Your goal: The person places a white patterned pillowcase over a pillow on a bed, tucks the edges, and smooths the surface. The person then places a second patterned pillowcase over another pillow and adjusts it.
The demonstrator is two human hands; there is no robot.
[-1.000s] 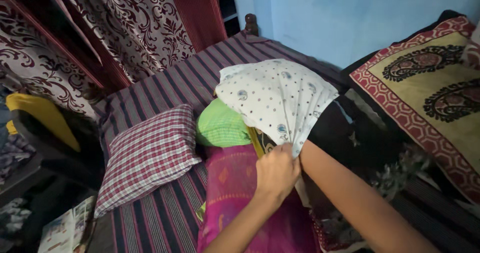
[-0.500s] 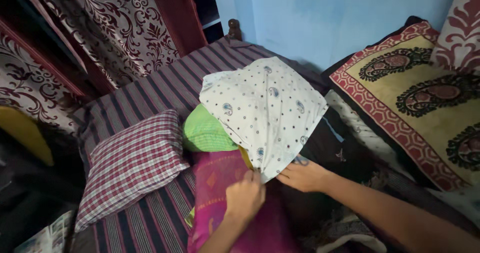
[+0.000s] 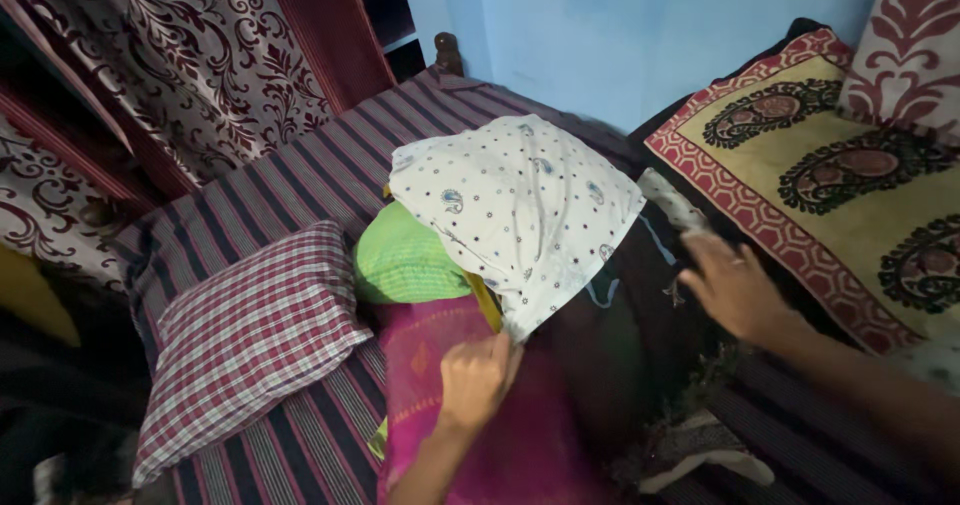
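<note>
Left hand (image 3: 478,375) pinched the lower corner of the white dotted cloth (image 3: 520,205), which lay draped over the green bundle (image 3: 405,263). Right hand (image 3: 735,285), spread open and empty, hovered right of the cloth, above dark fabric (image 3: 620,345).

My left hand (image 3: 478,377) is curled up tight, with the fingers and thumb pinched together at the top. The back of it faces me. My left arm comes up from the bottom, bare and a bit bent. My right hand (image 3: 735,285) is open and flat, palm down, fingers spread out and pointing away from me. It looks a little blurry. My right arm reaches in from the lower right corner.
</note>
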